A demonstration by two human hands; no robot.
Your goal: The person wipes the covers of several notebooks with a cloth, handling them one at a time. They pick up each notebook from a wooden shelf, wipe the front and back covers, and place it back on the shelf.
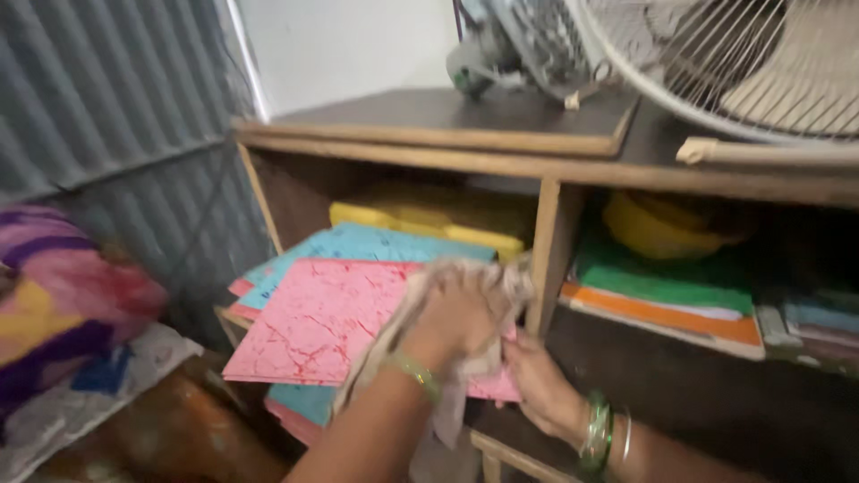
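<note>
— Starting nearest us, what are we seeing at the bottom edge?

— We are seeing our two forearms coming up into view, each wearing green bangles. Our left hand (461,317) is closing around a pale cloth (429,358), bunching it under the palm and pressing it down onto a pink marbled sheet (313,322).

— And where is the sheet lying from that grip?

— It is lying directly beneath the hand and spreading away to the left of it, with its near corner sticking out past the shelf edge. The cloth is hanging down below the wrist, toward us.

— What is the right hand doing?

— Our right hand (541,385) is sitting just right of the cloth, a little lower, with its fingers touching the near right edge of the pink sheet. We are not able to tell whether they are pinching it or only resting there.

— Going farther?

— Beyond the grip, a blue marbled sheet (358,246) is lying under the pink one, and behind that a yellow stack (429,219) is sitting deep in the wooden shelf (555,241). To the right of the grip, past the upright, green and orange papers (662,295) are lying flat. Above everything, a white fan (725,63) is standing on the top board.
</note>
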